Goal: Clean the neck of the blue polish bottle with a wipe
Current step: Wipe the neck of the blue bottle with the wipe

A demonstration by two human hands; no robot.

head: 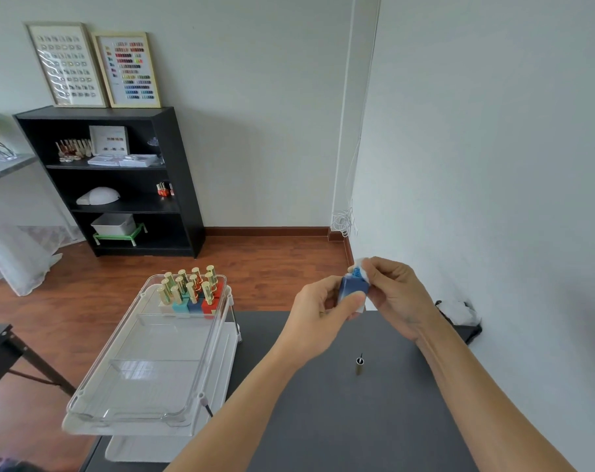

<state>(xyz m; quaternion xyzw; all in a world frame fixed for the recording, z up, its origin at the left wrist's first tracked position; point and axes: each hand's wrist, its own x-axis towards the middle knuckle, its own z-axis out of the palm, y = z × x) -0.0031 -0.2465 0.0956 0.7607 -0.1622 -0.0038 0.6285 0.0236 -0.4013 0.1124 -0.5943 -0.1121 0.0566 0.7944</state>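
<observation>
Head view: left hand point(326, 301) clamps the blue polish bottle point(352, 288) by its body, held up over the far edge of the bench point(323, 403). Bottle's long axis tilts up and away. Right hand point(396, 294) pinches the wipe point(361, 267) onto the neck, directly above the left grip. Cap point(359, 366) stands apart on bench.

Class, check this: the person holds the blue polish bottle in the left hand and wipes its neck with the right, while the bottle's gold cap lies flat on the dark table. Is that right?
Not quite. The head view shows the gold cap standing upright on the dark table, brush pointing up, not lying flat. The rest holds: the left hand holds the blue polish bottle and the right hand presses the wipe to its neck.
</observation>
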